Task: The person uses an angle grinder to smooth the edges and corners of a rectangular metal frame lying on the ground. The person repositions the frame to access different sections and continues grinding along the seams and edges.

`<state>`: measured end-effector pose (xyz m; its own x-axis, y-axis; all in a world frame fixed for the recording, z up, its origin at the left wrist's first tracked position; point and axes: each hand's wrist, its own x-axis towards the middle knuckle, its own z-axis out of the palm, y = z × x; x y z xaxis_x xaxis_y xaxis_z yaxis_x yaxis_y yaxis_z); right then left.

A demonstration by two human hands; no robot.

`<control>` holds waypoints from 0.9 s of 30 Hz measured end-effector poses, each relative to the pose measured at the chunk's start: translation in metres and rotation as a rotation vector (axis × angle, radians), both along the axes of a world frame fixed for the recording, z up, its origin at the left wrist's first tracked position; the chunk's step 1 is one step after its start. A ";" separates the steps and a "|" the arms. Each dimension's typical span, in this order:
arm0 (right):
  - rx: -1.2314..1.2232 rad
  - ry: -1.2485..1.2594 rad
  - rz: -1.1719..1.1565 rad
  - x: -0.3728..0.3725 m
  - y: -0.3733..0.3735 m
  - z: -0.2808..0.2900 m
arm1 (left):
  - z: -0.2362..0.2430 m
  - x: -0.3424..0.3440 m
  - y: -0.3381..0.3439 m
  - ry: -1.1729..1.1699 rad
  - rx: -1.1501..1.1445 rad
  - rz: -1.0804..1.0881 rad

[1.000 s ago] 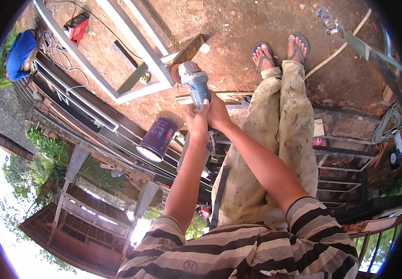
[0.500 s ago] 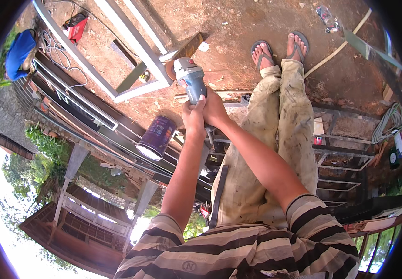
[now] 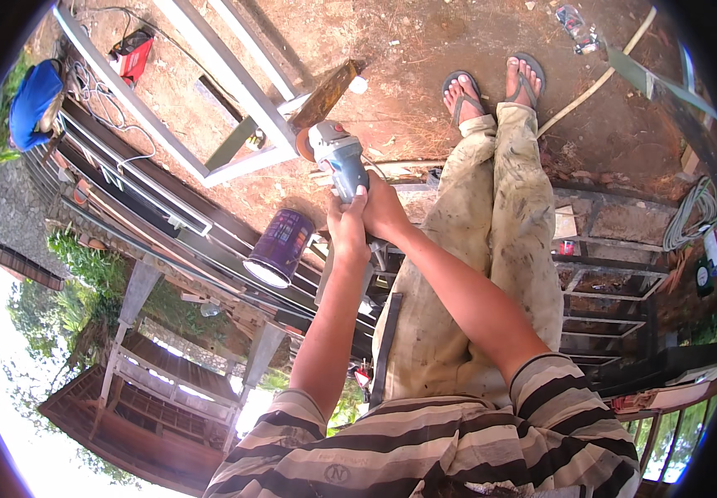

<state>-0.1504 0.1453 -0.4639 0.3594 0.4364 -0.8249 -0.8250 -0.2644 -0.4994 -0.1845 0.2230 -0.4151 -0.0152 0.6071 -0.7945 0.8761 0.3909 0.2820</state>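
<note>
Both my hands grip an angle grinder (image 3: 343,166) with a blue-grey body and silver head. My left hand (image 3: 347,226) is wrapped round the rear of its body. Just beside it, my right hand (image 3: 385,207) closes on the same part from the right; some of its fingers are hidden. The reddish-brown disc (image 3: 304,144) is at the corner of a pale metal frame (image 3: 252,163); whether it touches the metal I cannot tell. A piece of wood (image 3: 329,95) lies under the frame by that corner.
A purple can (image 3: 279,247) stands left of my forearms. Long metal bars (image 3: 138,195) run along the left, near a person in blue (image 3: 34,104). A red tool (image 3: 132,60) and cable lie at far left. Metal racks (image 3: 599,286) and a coiled hose (image 3: 694,214) are right.
The grinder and both hands have shifted slightly toward me, and the disc sits a little lower against the frame's corner. My grip looks the same.
</note>
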 end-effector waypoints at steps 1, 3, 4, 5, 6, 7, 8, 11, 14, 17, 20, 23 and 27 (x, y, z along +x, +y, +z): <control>-0.010 -0.003 0.013 -0.004 0.001 -0.001 | 0.003 0.002 -0.003 0.031 0.003 -0.007; -0.017 -0.009 -0.021 -0.003 0.004 -0.002 | 0.004 0.013 -0.004 -0.031 -0.003 0.015; -0.012 -0.019 -0.007 0.003 0.005 -0.005 | 0.004 0.019 -0.004 -0.060 -0.003 0.029; -0.007 -0.029 0.008 0.010 0.005 -0.009 | 0.003 0.027 -0.003 -0.071 -0.011 0.037; -0.002 -0.038 0.021 0.018 0.005 -0.009 | 0.003 0.031 -0.004 -0.064 -0.025 0.050; 0.005 -0.018 0.032 0.022 0.003 -0.008 | 0.002 0.033 -0.005 -0.057 -0.038 0.062; 0.011 -0.004 0.021 0.016 0.000 -0.008 | 0.002 0.033 -0.006 -0.050 -0.051 0.074; 0.034 0.009 0.028 -0.009 -0.006 -0.011 | -0.008 -0.009 -0.007 0.009 0.015 0.034; 0.039 -0.025 0.016 -0.012 -0.009 -0.009 | -0.007 -0.003 -0.011 -0.017 0.006 0.045; 0.007 -0.047 0.023 0.006 -0.003 -0.020 | -0.006 0.020 -0.011 -0.092 -0.023 0.078; 0.021 -0.065 0.033 0.004 -0.004 -0.019 | -0.011 0.006 -0.008 -0.064 -0.005 0.078; 0.013 -0.011 0.061 -0.017 -0.010 -0.012 | 0.001 -0.001 -0.019 -0.031 0.010 0.078; 0.000 -0.018 0.084 -0.004 -0.009 0.006 | 0.012 -0.001 -0.018 -0.127 -0.028 0.117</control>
<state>-0.1547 0.1365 -0.4584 0.3366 0.4655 -0.8185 -0.7907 -0.3323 -0.5141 -0.1858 0.2047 -0.4032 0.0174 0.5844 -0.8113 0.7820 0.4977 0.3753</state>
